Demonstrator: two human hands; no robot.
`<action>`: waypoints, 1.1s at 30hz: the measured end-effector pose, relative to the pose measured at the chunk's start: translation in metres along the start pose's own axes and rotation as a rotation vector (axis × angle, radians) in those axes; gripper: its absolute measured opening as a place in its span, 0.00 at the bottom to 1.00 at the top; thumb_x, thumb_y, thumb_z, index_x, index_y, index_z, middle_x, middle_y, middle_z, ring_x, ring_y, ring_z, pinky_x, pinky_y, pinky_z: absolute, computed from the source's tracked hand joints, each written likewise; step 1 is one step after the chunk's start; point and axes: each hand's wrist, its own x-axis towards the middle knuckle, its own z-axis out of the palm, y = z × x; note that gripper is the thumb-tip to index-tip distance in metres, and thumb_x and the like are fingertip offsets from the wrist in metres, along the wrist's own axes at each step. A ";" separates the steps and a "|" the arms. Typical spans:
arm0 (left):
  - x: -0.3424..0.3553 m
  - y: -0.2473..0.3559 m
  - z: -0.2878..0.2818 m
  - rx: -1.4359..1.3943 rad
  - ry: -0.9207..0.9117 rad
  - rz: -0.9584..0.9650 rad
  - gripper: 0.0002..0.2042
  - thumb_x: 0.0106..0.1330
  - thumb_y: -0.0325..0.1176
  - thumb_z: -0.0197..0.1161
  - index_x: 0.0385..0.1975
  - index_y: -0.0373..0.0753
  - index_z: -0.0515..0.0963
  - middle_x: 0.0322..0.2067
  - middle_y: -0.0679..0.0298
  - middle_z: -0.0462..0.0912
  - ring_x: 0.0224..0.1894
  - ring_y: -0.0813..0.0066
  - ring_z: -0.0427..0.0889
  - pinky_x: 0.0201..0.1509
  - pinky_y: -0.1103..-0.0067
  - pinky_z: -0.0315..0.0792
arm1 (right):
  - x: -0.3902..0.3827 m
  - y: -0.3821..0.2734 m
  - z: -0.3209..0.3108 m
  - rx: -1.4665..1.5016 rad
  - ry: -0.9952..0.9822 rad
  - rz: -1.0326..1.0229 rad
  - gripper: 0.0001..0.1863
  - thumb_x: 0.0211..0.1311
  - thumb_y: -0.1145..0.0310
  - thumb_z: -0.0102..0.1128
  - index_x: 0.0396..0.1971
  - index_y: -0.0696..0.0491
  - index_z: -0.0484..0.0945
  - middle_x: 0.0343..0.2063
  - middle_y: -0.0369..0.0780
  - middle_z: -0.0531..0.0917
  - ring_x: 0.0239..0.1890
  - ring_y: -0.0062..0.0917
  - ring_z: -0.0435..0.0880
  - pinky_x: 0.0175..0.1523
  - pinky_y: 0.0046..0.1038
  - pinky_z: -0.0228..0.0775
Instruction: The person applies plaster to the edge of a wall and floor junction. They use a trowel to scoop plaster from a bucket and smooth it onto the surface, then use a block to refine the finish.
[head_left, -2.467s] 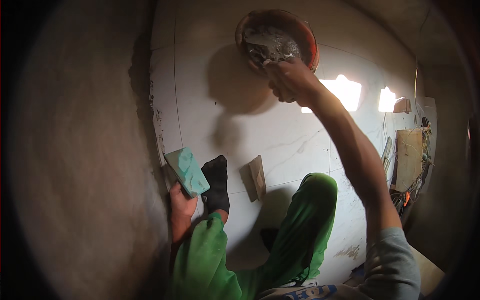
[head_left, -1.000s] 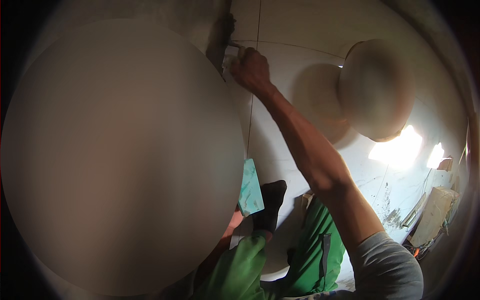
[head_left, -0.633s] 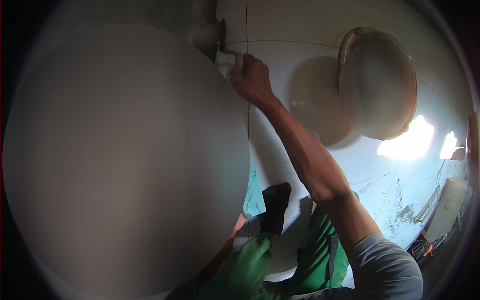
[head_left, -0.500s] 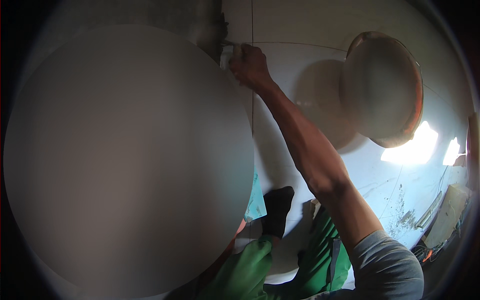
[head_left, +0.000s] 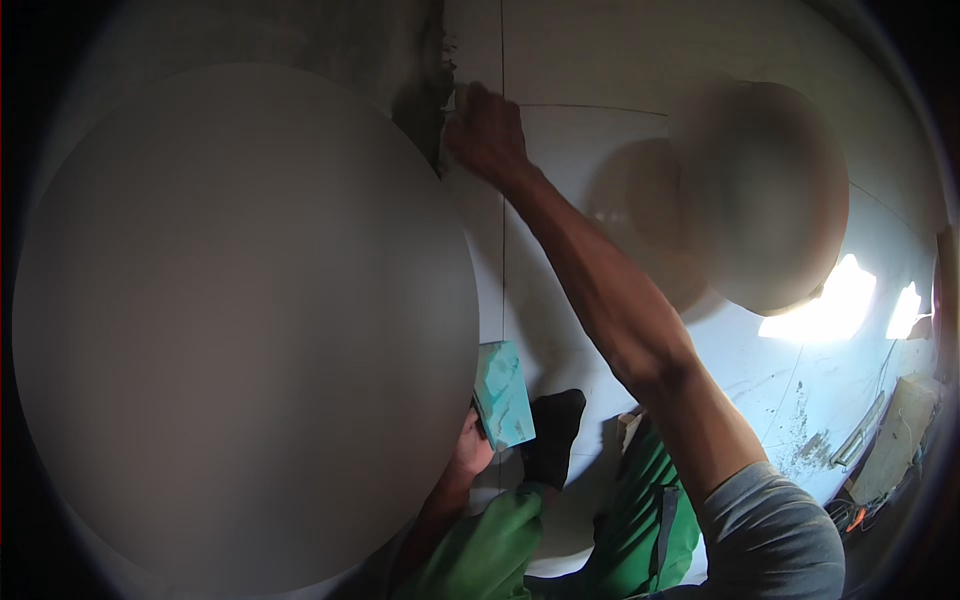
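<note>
Floor [head_left: 575,55] — two hands [head_left: 488,135] [head_left: 475,450], one block [head_left: 507,397]

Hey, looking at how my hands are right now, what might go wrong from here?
Your left hand holds the turquoise block close beside your black-socked foot, so if it slipped it might land on that foot. Your right hand, closed around a pale handle, is near the rough dark edge, so it might scrape there.

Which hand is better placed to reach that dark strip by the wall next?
Probably the right hand: it's right beside the dark strip and grips a pale handle. The left hand is lower in the picture, holding a teal block.
</note>
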 end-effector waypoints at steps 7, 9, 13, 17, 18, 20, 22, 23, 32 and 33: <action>0.004 0.009 0.008 -0.006 -0.003 -0.037 0.20 0.72 0.37 0.61 0.62 0.37 0.76 0.56 0.62 0.84 0.59 0.66 0.83 0.66 0.64 0.75 | 0.011 0.020 -0.031 0.113 0.110 -0.092 0.20 0.57 0.63 0.62 0.46 0.61 0.82 0.30 0.56 0.86 0.38 0.52 0.88 0.48 0.44 0.79; 0.005 0.008 0.004 0.000 0.008 -0.026 0.21 0.72 0.37 0.62 0.62 0.37 0.76 0.57 0.62 0.83 0.60 0.66 0.82 0.66 0.63 0.75 | 0.041 0.032 -0.032 0.071 -0.090 0.066 0.22 0.58 0.63 0.63 0.48 0.63 0.82 0.29 0.51 0.86 0.36 0.42 0.89 0.49 0.43 0.79; 0.003 0.005 -0.009 -0.029 0.039 -0.032 0.22 0.72 0.37 0.62 0.64 0.37 0.75 0.58 0.62 0.82 0.61 0.66 0.81 0.66 0.63 0.74 | 0.033 0.016 -0.023 0.198 -0.138 0.086 0.23 0.58 0.62 0.65 0.47 0.64 0.82 0.30 0.49 0.87 0.36 0.33 0.87 0.49 0.40 0.79; -0.001 0.009 0.001 -0.052 0.029 -0.028 0.21 0.73 0.37 0.61 0.63 0.37 0.75 0.58 0.62 0.82 0.61 0.66 0.81 0.66 0.64 0.74 | -0.038 -0.009 -0.043 0.339 -0.056 0.024 0.20 0.56 0.64 0.64 0.43 0.65 0.81 0.31 0.53 0.86 0.38 0.40 0.87 0.48 0.41 0.78; 0.000 0.011 0.004 -0.041 0.020 -0.040 0.21 0.73 0.36 0.60 0.63 0.37 0.75 0.58 0.62 0.83 0.60 0.66 0.81 0.66 0.64 0.74 | -0.046 -0.009 -0.045 0.341 -0.061 0.072 0.19 0.54 0.66 0.63 0.42 0.64 0.81 0.34 0.57 0.86 0.42 0.49 0.89 0.49 0.45 0.78; 0.002 0.011 0.009 -0.024 -0.003 -0.059 0.20 0.73 0.36 0.60 0.63 0.37 0.76 0.57 0.62 0.83 0.60 0.66 0.82 0.66 0.64 0.75 | -0.043 0.001 -0.040 0.261 -0.067 0.097 0.19 0.55 0.67 0.62 0.43 0.64 0.81 0.34 0.57 0.86 0.41 0.50 0.89 0.49 0.44 0.78; 0.009 0.008 0.017 -0.009 -0.076 -0.038 0.19 0.74 0.36 0.59 0.62 0.36 0.76 0.56 0.62 0.84 0.59 0.67 0.82 0.66 0.64 0.75 | -0.042 0.006 -0.033 0.169 -0.065 0.111 0.19 0.55 0.67 0.62 0.44 0.63 0.81 0.34 0.56 0.86 0.41 0.51 0.88 0.49 0.44 0.78; 0.008 0.007 0.017 -0.012 -0.078 -0.039 0.19 0.74 0.36 0.59 0.62 0.36 0.76 0.56 0.62 0.84 0.59 0.67 0.82 0.66 0.64 0.75 | -0.050 0.000 -0.023 0.160 -0.063 0.089 0.19 0.58 0.67 0.62 0.46 0.63 0.80 0.32 0.54 0.86 0.38 0.43 0.86 0.49 0.39 0.77; 0.005 0.008 0.023 -0.059 -0.028 -0.053 0.21 0.73 0.37 0.62 0.62 0.38 0.76 0.56 0.63 0.84 0.58 0.69 0.84 0.65 0.66 0.76 | -0.054 -0.043 -0.012 0.179 0.006 0.105 0.21 0.58 0.70 0.60 0.51 0.64 0.78 0.34 0.57 0.85 0.40 0.51 0.87 0.49 0.40 0.78; 0.006 0.007 0.022 -0.037 -0.041 -0.036 0.21 0.72 0.37 0.62 0.62 0.38 0.76 0.56 0.63 0.84 0.59 0.68 0.83 0.65 0.66 0.76 | -0.052 -0.038 -0.005 0.116 0.029 0.120 0.22 0.58 0.70 0.60 0.52 0.64 0.78 0.35 0.57 0.85 0.41 0.51 0.88 0.49 0.41 0.78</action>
